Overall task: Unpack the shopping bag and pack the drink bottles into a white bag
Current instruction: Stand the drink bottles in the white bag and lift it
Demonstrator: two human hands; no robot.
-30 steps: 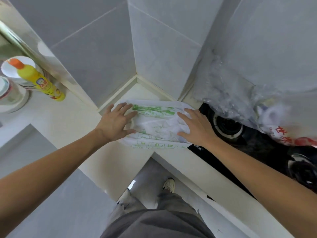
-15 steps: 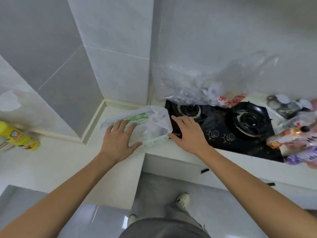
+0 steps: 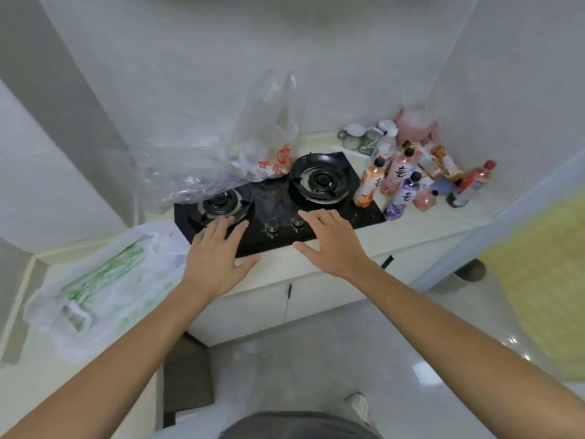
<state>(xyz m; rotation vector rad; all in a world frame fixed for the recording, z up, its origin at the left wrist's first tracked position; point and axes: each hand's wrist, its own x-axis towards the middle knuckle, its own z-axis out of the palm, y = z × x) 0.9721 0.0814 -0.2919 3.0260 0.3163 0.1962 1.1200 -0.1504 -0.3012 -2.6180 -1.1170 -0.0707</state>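
Both hands hover spread, fingers wide, holding nothing: left hand (image 3: pixel 218 258) and right hand (image 3: pixel 332 245) over the black gas hob's (image 3: pixel 278 201) front edge. Left of the left fingers, the white bag (image 3: pixel 101 286) with green print lies flat on the pale counter (image 3: pixel 427 217), long axis running toward the hob. Beyond the fingertips slumps a clear shopping bag (image 3: pixel 240 160) with red characters; far right of the right fingers, drink bottles (image 3: pixel 399 182) cluster near the grey tiled wall, labels unreadable.

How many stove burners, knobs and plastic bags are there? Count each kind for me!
Burners: 2
Knobs: 2
Plastic bags: 2
Total: 6
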